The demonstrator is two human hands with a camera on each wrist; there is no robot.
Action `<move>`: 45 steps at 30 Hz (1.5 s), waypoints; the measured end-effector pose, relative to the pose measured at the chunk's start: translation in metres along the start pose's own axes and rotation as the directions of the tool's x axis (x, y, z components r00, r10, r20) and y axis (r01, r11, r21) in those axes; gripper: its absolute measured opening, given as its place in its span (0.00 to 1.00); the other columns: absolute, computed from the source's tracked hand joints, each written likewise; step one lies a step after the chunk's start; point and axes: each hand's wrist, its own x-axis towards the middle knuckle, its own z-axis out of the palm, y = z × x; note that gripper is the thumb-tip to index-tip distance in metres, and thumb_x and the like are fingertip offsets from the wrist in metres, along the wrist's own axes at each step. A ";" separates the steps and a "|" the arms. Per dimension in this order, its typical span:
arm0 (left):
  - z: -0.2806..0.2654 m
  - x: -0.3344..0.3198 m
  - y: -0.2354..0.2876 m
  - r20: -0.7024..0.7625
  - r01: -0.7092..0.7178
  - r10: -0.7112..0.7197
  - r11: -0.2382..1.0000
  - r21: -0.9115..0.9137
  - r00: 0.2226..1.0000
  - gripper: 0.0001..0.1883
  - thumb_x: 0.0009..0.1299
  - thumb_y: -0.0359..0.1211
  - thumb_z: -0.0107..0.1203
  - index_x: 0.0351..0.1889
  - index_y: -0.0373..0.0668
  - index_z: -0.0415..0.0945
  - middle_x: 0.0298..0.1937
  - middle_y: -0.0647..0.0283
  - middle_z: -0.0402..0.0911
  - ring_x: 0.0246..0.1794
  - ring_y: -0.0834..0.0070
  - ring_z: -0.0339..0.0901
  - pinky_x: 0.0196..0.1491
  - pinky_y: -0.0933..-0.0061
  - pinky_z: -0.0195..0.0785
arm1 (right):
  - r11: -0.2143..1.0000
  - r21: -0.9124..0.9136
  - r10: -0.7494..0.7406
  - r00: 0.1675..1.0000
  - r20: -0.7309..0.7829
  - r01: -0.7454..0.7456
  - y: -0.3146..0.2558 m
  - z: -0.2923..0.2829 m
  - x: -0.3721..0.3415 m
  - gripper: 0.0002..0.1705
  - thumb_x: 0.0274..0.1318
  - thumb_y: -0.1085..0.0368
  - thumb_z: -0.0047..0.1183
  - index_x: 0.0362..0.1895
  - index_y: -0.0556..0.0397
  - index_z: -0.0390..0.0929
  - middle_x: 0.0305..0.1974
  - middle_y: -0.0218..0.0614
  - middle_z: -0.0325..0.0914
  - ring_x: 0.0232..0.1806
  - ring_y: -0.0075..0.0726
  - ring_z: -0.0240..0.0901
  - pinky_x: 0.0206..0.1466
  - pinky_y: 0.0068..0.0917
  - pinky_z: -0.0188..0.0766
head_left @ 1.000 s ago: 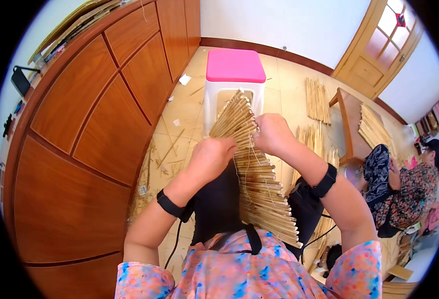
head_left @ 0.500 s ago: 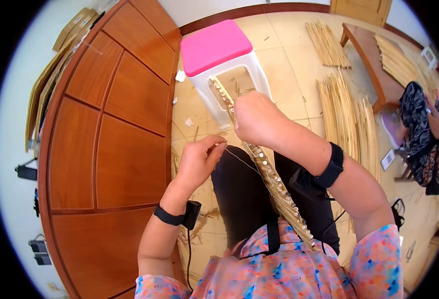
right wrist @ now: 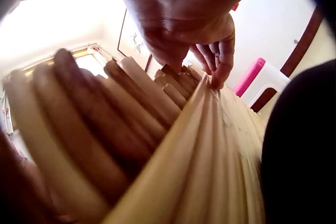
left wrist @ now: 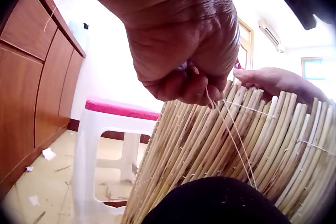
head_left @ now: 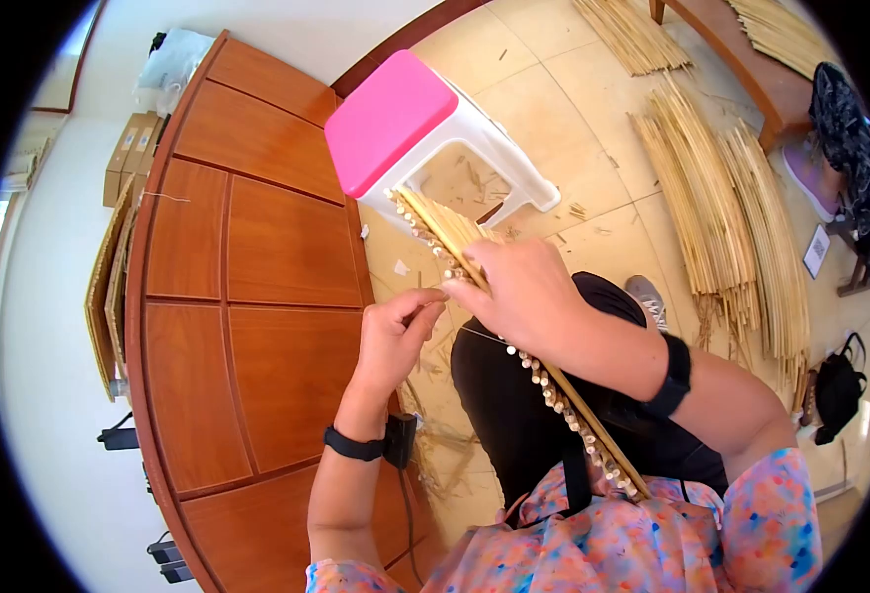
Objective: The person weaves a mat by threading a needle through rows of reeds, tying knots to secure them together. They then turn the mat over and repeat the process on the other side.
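A mat of thin dry stalks (head_left: 585, 427), bound side by side with string, leans across the person's lap with its row of cut ends facing up in the head view. The right hand (head_left: 529, 296) grips its upper edge, thumb on the near side. Just left of it, the left hand (head_left: 395, 334) pinches a thin white string (left wrist: 231, 124), which runs to the bound stalks in the left wrist view. Both hands' fingertips are close together at the mat's edge. In the right wrist view, the right fingers (right wrist: 223, 58) press on the stalks near the string.
A white stool with a pink top (head_left: 395, 119) stands ahead. Wooden cabinets (head_left: 287, 366) line the left side. Bundles of loose stalks (head_left: 702, 198) lie on the floor at right, below a brown low table (head_left: 751, 59). A black bag (head_left: 838, 390) and stalk scraps are also on the floor.
The mat has turned from its broad face to its edge. The left hand drew the string away leftward, then came close to the right hand, which shifted along the edge. The head view has turned.
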 end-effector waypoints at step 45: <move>0.006 0.015 -0.020 -0.058 0.062 -0.068 0.994 -0.092 0.996 0.06 0.67 0.20 0.52 0.39 0.32 0.79 0.25 0.68 0.73 0.22 0.86 0.65 0.24 0.85 0.58 | 0.759 0.645 0.054 0.980 -0.191 0.084 0.038 0.047 -0.033 0.17 0.57 0.77 0.46 0.52 0.57 0.76 0.45 0.44 0.73 0.34 0.40 0.74 0.37 0.28 0.70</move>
